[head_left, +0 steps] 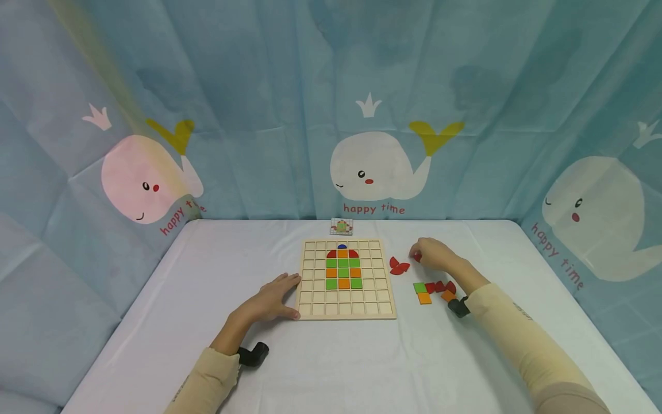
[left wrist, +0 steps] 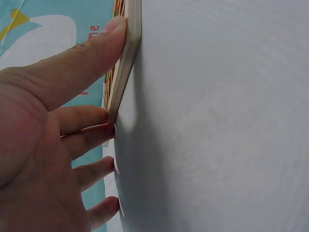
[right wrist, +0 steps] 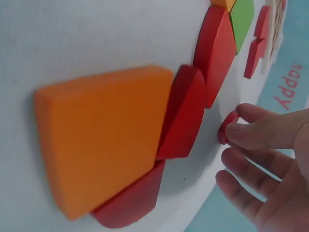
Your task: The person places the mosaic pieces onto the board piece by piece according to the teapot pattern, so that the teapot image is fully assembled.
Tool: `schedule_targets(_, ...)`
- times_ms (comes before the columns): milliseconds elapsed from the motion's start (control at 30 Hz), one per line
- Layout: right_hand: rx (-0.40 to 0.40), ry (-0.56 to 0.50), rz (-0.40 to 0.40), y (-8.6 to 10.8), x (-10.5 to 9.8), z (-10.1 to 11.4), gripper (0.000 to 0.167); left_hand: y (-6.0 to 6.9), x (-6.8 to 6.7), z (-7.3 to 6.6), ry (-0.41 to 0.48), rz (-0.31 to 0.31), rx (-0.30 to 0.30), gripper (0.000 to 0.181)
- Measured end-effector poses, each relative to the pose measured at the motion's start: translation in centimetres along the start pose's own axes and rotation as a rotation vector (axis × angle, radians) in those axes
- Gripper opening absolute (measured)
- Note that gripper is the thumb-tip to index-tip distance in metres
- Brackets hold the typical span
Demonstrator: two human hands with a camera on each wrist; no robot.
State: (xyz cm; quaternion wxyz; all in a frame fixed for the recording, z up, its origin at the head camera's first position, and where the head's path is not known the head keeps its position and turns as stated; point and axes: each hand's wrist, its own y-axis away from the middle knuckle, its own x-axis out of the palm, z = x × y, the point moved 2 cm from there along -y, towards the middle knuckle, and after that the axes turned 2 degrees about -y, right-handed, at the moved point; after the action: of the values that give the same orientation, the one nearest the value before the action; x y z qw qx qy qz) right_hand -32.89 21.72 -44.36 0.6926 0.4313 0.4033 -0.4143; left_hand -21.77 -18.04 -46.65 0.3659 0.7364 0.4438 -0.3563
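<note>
A wooden grid board (head_left: 318,297) lies mid-table, with green, orange and red pieces and one blue piece set in its cells. My left hand (head_left: 271,299) rests along its left edge, thumb at the near corner; the left wrist view shows the thumb (left wrist: 116,36) and fingertips against the board's side (left wrist: 126,72). To the right of the board, my right hand (head_left: 436,254) pinches a small red piece (right wrist: 228,126) between thumb and finger, at the tabletop. Nearby lie several red pieces (head_left: 400,268), a green square (head_left: 419,288) and orange squares (head_left: 424,298).
A small picture card (head_left: 342,226) lies behind the board near the table's back edge. White cloth (head_left: 351,368) covers the table. Blue curtains (head_left: 258,115) with whale prints hang behind and at both sides.
</note>
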Motion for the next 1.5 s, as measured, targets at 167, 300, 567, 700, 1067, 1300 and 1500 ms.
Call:
schedule_targets(167,0.013,0.011,-0.006,0.2,-0.2,-0.2,0.035,0.0,0.1,0.2,-0.003,-0.004,0.003,0.092)
schedule_targets(300,0.022,0.012,0.001,0.2,-0.2,-0.5,0.037,0.0,0.1,0.2,0.004,-0.003,0.005,0.092)
schedule_targets(567,0.028,0.009,-0.011,0.1,0.0,-1.0,0.03,0.1,0.1,0.2,-0.006,-0.002,0.004,0.092)
schedule_targets(700,0.002,0.012,-0.026,0.2,0.1,-0.9,0.027,0.1,0.2,0.2,-0.002,0.001,0.003,0.093)
schedule_targets(1067,-0.049,0.017,-0.07,0.8,0.3,-0.8,0.019,0.1,0.2,0.2,-0.007,-0.005,0.006,0.093)
schedule_targets(1300,-0.06,0.012,-0.076,1.0,0.4,-0.8,0.021,-0.2,0.2,0.3,-0.011,-0.005,-0.004,0.093)
schedule_targets(1500,-0.008,-0.015,-0.058,1.3,0.4,-0.7,0.025,-0.1,0.2,0.2,-0.007,-0.002,-0.003,0.093)
